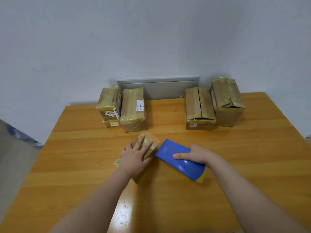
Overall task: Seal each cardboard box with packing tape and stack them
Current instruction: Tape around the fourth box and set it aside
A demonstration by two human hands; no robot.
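Five taped boxes (133, 108) at back, one box (154, 144) under flat left hand (134, 158) — right hand (198, 153) gripping one blue tape dispenser (168, 151)

wooden table (185, 199) | left boxes (133, 108), right boxes (199, 108) at back | small box (154, 145), blue dispenser (170, 152) centre

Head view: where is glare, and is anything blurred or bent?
In the head view, glare whitens the table near the bottom edge; the small taped box under the left hand looks blurred; the wide lens bows the table's far edge.
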